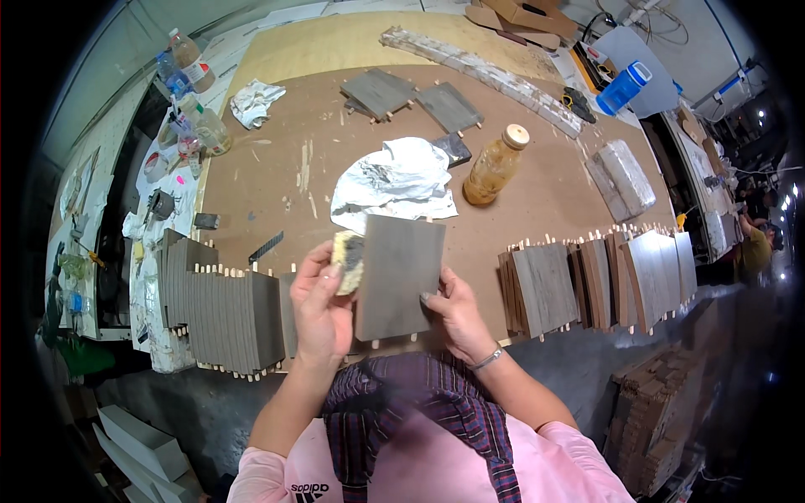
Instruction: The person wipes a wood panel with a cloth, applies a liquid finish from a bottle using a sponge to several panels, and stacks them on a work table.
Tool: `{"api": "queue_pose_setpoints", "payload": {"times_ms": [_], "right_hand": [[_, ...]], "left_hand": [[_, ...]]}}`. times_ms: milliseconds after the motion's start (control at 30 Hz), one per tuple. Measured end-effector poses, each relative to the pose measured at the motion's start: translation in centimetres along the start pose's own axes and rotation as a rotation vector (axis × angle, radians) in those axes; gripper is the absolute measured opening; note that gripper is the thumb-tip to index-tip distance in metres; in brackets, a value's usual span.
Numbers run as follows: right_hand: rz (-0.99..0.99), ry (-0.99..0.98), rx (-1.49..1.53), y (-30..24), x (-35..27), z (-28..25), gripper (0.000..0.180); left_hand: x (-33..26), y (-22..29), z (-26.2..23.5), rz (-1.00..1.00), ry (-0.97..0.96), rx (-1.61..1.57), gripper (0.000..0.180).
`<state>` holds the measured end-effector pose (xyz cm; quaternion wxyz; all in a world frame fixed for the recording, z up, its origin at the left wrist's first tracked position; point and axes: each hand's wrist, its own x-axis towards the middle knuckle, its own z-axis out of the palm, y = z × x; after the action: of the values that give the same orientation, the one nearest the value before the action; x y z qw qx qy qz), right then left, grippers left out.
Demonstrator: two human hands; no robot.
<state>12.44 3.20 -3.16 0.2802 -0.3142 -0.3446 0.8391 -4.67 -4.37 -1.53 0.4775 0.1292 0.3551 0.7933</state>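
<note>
My right hand (459,315) grips the right edge of a grey wooden panel (401,277), thumb on its face. Light dowel pegs stick out of the panel's top and bottom ends, and it stands tilted up in front of me. My left hand (320,308) pinches a yellow sponge (346,267) with a dark grey stain, close beside the panel's left edge. Whether the left fingers also touch the panel is hidden. Just beyond lies a crumpled white cloth (394,183). A capped bottle of brownish liquid (495,168) stands to its right, and a dark block (453,151) lies behind it.
Stacks of grey pegged panels line the near edge, one row at left (231,314), another at right (545,285). Several loose panels (377,90) lie farther back. A long wrapped strip (478,71), a wrapped block (620,180), bottles (191,60) and a blue bottle (624,86) surround the work area.
</note>
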Motion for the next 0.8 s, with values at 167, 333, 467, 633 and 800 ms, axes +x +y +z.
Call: {"api": "queue_pose_setpoints", "payload": {"times_ms": [167, 333, 467, 633, 800], "right_hand": [[-0.079, 0.011, 0.063, 0.4, 0.3, 1.0, 0.063], [-0.069, -0.033, 0.389, 2.7, 0.4, -0.2, 0.058], [0.031, 0.089, 0.429, 1.8, 0.3, -0.5, 0.062], [0.023, -0.339, 0.710, 0.2, 0.7, -2.3, 0.080], [0.059, -0.154, 0.539, -0.5, 1.7, -1.8, 0.082]], "left_hand": [[-0.8, -1.7, 2.4, -0.095, -0.133, -0.074, 0.034], [-0.1, -2.3, 2.1, -0.252, -0.139, -0.225, 0.035], [0.0, -3.4, 2.0, -0.308, -0.102, -0.174, 0.035], [-1.1, -2.8, 1.6, -0.149, -0.237, 0.266, 0.032], [-2.5, -1.0, 1.9, 0.485, -0.585, 1.148, 0.035]]}}
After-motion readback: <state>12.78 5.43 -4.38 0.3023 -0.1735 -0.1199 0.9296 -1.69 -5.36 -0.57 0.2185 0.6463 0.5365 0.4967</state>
